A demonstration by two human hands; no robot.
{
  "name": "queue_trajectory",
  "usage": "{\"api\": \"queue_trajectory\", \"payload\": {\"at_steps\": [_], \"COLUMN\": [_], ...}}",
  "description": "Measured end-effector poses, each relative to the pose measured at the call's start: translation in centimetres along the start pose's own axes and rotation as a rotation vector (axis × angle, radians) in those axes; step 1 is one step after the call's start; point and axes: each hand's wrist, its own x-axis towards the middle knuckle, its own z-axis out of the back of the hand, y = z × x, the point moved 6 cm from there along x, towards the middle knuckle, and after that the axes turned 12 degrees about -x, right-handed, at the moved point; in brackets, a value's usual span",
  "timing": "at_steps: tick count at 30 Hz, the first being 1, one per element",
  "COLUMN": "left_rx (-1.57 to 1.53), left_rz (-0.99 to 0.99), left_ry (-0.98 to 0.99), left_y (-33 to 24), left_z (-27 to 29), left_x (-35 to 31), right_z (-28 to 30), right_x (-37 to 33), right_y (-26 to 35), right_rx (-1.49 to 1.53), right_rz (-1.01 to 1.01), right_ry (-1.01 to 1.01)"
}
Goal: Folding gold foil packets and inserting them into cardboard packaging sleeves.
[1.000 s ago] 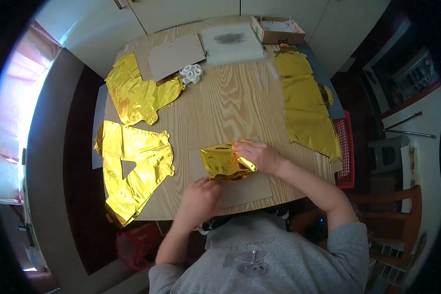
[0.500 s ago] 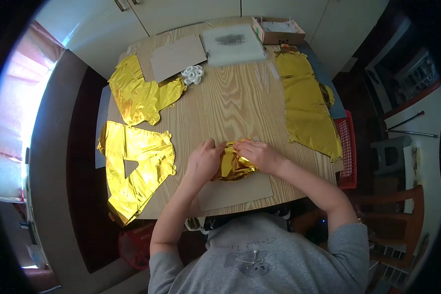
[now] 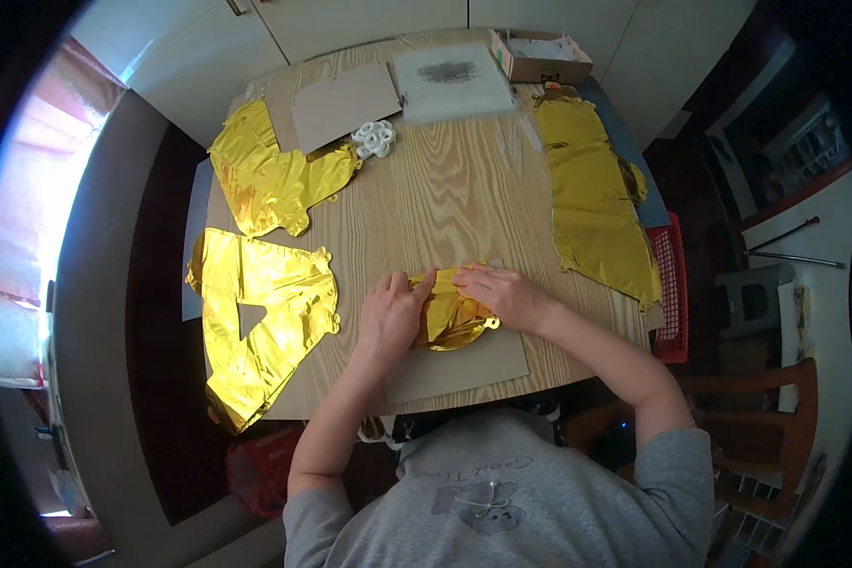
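Observation:
A bunched, folded gold foil balloon (image 3: 448,327) lies near the table's front edge, on a sheet of grey-brown cardboard (image 3: 459,376). My left hand (image 3: 391,317) grips its left side with curled fingers. From the right, my right hand (image 3: 509,297) presses fingers and thumb onto its upper right part. Both hands partly hide the foil. Flat gold foil balloons lie around: one with a triangular hole (image 3: 293,284) at the near left, an angular one (image 3: 260,185) at the far left, and a long one (image 3: 592,199) on the right.
At the back lie a cardboard sheet (image 3: 344,106), a cluster of white rings (image 3: 376,139), a pale sheet with a dark patch (image 3: 464,102) and an open box (image 3: 543,69). Thin clear strips (image 3: 508,147) lie nearby. A red basket (image 3: 671,293) stands beside the table's right edge.
The folded foil looks flatter, and a small tab now shows at its lower right. My right hand has shifted slightly right, and my left hand a little left.

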Motion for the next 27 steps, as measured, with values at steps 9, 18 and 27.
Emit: {"api": "queue_trajectory", "payload": {"at_steps": [9,18,27], "left_rx": [0.099,0.144,0.209], "left_rz": [-0.008,-0.053,-0.077], "left_ry": [-0.003,-0.064,-0.112], "left_y": [-1.0,-0.7,-0.9], "left_z": [0.4,-0.2,-0.5], "left_x": [-0.2,-0.5,-0.9], "right_z": [0.1,0.5,0.7], "right_x": [0.2,2.1,1.3], "right_y": [-1.2,2.2,3.6], "right_rx": [0.168,-0.212,-0.399], "right_rz": [-0.003,-0.352,-0.202], "right_ry": [0.199,0.131,-0.163]}}
